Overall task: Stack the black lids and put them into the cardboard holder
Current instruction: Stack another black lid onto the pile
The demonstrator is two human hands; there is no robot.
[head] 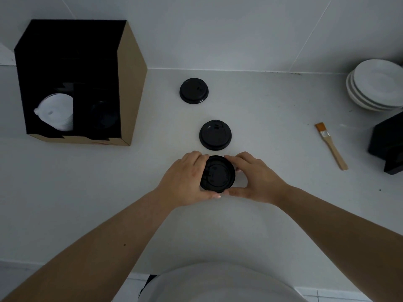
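Three black lids lie in a line on the white counter. The nearest black lid (218,173) is gripped from both sides, by my left hand (185,179) on its left and my right hand (255,177) on its right. A second black lid (215,135) sits just beyond it, and a third black lid (193,90) lies farther back. The cardboard holder (130,83), brown outside and black inside, stands at the far left. Its left slot holds white lids (57,112); dark lids (104,115) show dimly in its right slot.
A stack of white plates (377,86) sits at the far right by the wall. A small wooden brush (331,146) lies to the right of the lids. A black object (388,142) stands at the right edge. The tiled wall runs behind the counter.
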